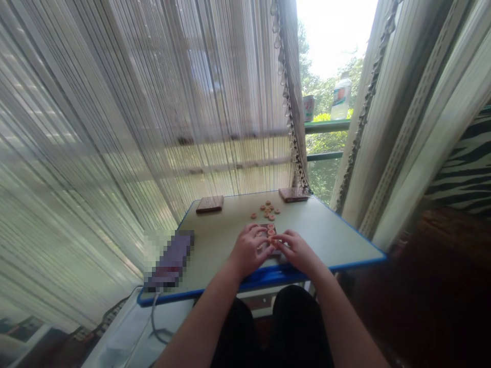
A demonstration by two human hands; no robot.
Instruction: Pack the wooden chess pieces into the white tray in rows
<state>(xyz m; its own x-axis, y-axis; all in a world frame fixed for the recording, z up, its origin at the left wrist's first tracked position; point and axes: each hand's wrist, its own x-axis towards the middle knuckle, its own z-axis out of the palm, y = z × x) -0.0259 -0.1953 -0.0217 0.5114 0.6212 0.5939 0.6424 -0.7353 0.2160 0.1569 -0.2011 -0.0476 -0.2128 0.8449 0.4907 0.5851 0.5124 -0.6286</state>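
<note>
A small shallow brown box (276,251) lies near the front edge of the table, with round wooden xiangqi pieces (271,227) sitting in it. Across its left side is my left hand (247,249), fingers apart; they touch the box or the pieces in it, though the exact contact is hidden. My right hand (294,249) reaches in from the right, its thumb and fingertips closed on a xiangqi piece (273,239) by the box's right side. Beyond the box, several loose xiangqi pieces (267,209) are scattered on the tabletop.
The pale table (326,235) has a blue rim. Two flat brown boxes, a left one (210,204) and a right one (293,194), lie at its far edge. A blurred-out purple item (172,260) with a cable is at left. Curtains (230,102) hang behind.
</note>
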